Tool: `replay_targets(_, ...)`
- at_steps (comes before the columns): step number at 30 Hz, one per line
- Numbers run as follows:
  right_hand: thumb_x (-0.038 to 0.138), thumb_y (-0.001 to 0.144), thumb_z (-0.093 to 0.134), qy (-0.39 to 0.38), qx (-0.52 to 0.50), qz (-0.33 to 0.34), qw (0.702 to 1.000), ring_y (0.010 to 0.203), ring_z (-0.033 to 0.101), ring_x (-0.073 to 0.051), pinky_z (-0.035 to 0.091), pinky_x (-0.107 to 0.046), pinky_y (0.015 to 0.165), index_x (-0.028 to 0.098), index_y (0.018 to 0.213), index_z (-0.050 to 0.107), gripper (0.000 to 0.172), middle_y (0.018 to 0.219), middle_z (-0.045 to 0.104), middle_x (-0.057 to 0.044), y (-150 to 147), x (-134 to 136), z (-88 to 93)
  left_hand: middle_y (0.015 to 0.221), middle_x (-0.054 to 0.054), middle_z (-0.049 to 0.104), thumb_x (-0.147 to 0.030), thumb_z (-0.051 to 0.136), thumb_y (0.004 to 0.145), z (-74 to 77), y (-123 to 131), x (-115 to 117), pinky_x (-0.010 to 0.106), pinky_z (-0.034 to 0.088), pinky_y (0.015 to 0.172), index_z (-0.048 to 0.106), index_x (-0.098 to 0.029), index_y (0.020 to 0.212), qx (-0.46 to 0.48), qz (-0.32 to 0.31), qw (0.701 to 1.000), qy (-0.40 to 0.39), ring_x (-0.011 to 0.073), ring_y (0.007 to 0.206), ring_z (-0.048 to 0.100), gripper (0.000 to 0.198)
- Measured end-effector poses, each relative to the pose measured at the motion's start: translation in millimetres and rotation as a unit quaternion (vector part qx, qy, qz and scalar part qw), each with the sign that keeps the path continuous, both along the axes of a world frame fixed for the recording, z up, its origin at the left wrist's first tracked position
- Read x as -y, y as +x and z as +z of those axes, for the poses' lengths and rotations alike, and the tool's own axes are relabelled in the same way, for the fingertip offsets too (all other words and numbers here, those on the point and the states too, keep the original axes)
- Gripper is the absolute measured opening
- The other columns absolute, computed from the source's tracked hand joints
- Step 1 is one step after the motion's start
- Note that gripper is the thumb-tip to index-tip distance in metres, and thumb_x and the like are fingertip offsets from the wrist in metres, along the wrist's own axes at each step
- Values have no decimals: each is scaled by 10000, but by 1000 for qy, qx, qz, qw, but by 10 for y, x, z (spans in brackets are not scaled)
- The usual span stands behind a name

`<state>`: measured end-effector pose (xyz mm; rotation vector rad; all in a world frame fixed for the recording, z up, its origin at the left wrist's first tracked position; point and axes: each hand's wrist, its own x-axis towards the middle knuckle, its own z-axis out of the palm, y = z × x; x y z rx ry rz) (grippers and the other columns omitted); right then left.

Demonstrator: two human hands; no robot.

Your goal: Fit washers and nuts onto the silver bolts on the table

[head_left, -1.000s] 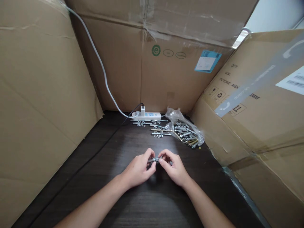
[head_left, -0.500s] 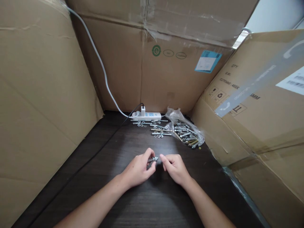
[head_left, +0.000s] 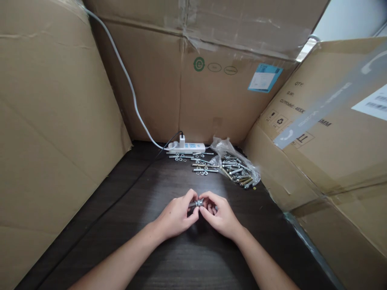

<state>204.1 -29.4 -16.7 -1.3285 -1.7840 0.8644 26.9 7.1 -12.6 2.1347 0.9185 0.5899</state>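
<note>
A metal bolt [head_left: 197, 204] with a nut and washers near its end lies across the gap between my two hands. My left hand [head_left: 180, 211] is closed around its shaft, thumb below and index finger above. At the bolt's right end, my right hand [head_left: 218, 212] pinches the nut end between thumb and index finger, its other fingers curled. Beyond the hands, several long bolts [head_left: 205, 170] lie in rows with loose nuts and washers [head_left: 202, 173]. To their right, a clear plastic bag [head_left: 222, 146] holds a pile of bolts [head_left: 237, 169].
A white power strip [head_left: 196, 148] with a plugged-in adapter stands at the back of the dark table [head_left: 145, 257]. A black cable [head_left: 121, 196] runs to the lower left. Cardboard walls [head_left: 145, 80] enclose the left, back and right sides.
My right hand has moved slightly left and closed its thumb and index finger on the bolt's nut end. My left hand has stayed nearly still with the bolt.
</note>
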Motion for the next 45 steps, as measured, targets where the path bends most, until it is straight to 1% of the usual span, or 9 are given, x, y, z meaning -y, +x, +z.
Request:
replay_targets(6, 243, 815, 557, -9, 6, -9, 1000, 529, 425, -90, 340, -204, 501, 177, 829, 578, 70, 621, 508, 33, -14, -3, 23, 775, -37, 566, -228, 471, 817, -7, -10, -1, 200, 384, 576, 426, -228, 939, -11, -2, 1000, 8, 116, 628, 546, 130)
replay_targets(10, 269, 846, 521, -7, 17, 1, 1000, 523, 417, -90, 325, -210, 504, 168, 642, 536, 228, 564, 476, 31, -19, -6, 44, 737, -40, 551, -232, 462, 821, -17, -12, -5, 200, 377, 561, 420, -225, 939, -16, -1, 1000, 16, 114, 596, 529, 125)
replay_targets(12, 263, 841, 525, -11, 15, -3, 1000, 519, 420, -90, 327, -209, 503, 168, 672, 548, 195, 569, 482, 32, -16, -9, 40, 745, -36, 559, -233, 461, 821, -19, -8, -9, 199, 378, 559, 423, -224, 941, -17, -1, 1000, 19, 115, 597, 532, 126)
replay_targets(14, 251, 827, 544, -17, 8, -11, 1000, 524, 430, -91, 337, -206, 505, 171, 785, 578, 96, 599, 507, 33, -10, -10, 30, 771, -29, 575, -229, 462, 819, -17, -4, -13, 199, 383, 566, 426, -225, 943, -18, -3, 1000, 21, 118, 616, 545, 129)
replay_targets(17, 242, 823, 550, -14, 8, -7, 1000, 538, 442, -94, 349, -205, 517, 176, 878, 592, 96, 631, 528, 29, -3, -8, 18, 803, -25, 593, -217, 466, 812, -10, 0, -14, 200, 392, 584, 428, -229, 950, -20, -10, 999, 23, 125, 650, 566, 144)
replay_targets(26, 286, 864, 494, -19, 3, 3, 1000, 527, 423, -91, 321, -210, 514, 167, 744, 538, 174, 601, 498, 32, -28, -9, -14, 790, -25, 600, -195, 473, 797, 11, 12, 10, 202, 391, 583, 439, -227, 933, -31, -28, 999, 29, 131, 649, 574, 143)
replay_targets(33, 353, 929, 385, -9, 3, 7, 1000, 553, 413, -96, 306, -220, 542, 174, 626, 443, 357, 579, 430, 35, -54, -17, -65, 765, -26, 595, -186, 458, 793, 14, 7, 20, 202, 385, 568, 450, -223, 920, -38, -29, 998, 40, 128, 621, 562, 132)
replay_targets(40, 307, 886, 478, -25, -22, 16, 999, 577, 444, -100, 347, -213, 567, 167, 796, 538, 177, 653, 511, 30, -38, 5, -41, 820, -21, 625, -193, 469, 793, 13, 6, 11, 209, 400, 603, 463, -228, 944, -43, -26, 998, 40, 137, 671, 594, 155)
replay_targets(45, 311, 892, 462, -22, -18, 26, 999, 583, 451, -104, 355, -217, 573, 171, 768, 526, 197, 656, 524, 24, -39, 1, -38, 831, -17, 630, -186, 465, 789, 40, 11, 19, 207, 399, 599, 471, -225, 939, -47, -25, 998, 38, 137, 669, 596, 155)
